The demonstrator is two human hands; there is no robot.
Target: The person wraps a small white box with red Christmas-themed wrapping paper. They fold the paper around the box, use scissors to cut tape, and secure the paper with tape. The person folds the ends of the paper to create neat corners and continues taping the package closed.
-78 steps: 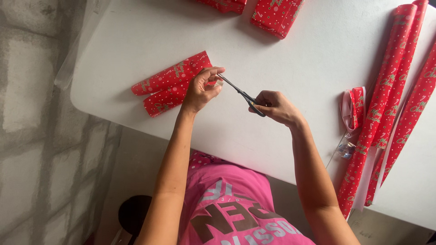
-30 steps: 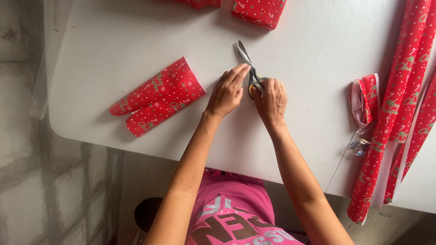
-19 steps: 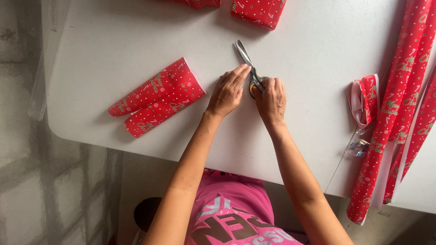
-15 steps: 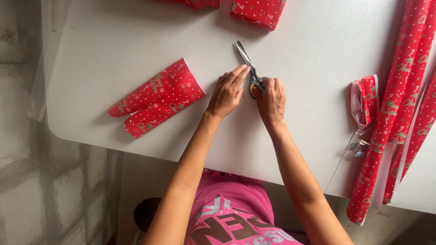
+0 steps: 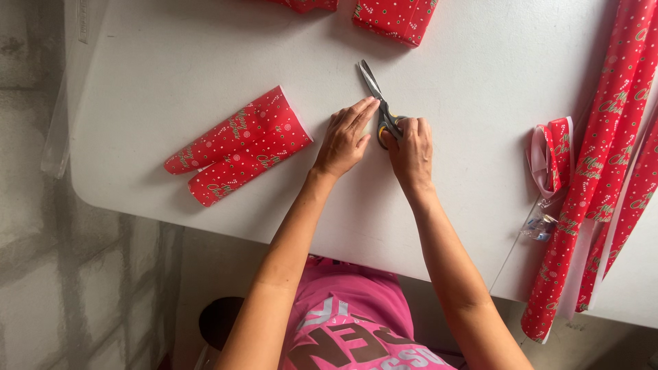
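Observation:
Black-handled scissors (image 5: 374, 85) lie on the white table (image 5: 171, 55), blades together and pointing away from me. My right hand (image 5: 410, 147) is curled over their handles. Just left of it, my left hand (image 5: 346, 137) rests flat on the tabletop, empty, its fingertips alongside the scissors' pivot. Two short rolled pieces of red dotted wrapping paper (image 5: 240, 144) lie side by side further left, apart from both hands.
Two parcels wrapped in red paper (image 5: 394, 17) sit at the table's far edge. Long rolls of the same paper (image 5: 596, 157) lie along the right side, with a folded paper strip (image 5: 552, 154) and a small clear object (image 5: 538, 225) beside them.
Earlier both hands were raised near the short rolls, the scissors open at my left fingertips. The scissors now lie on the table under my right hand. Almost nothing moved in the last second.

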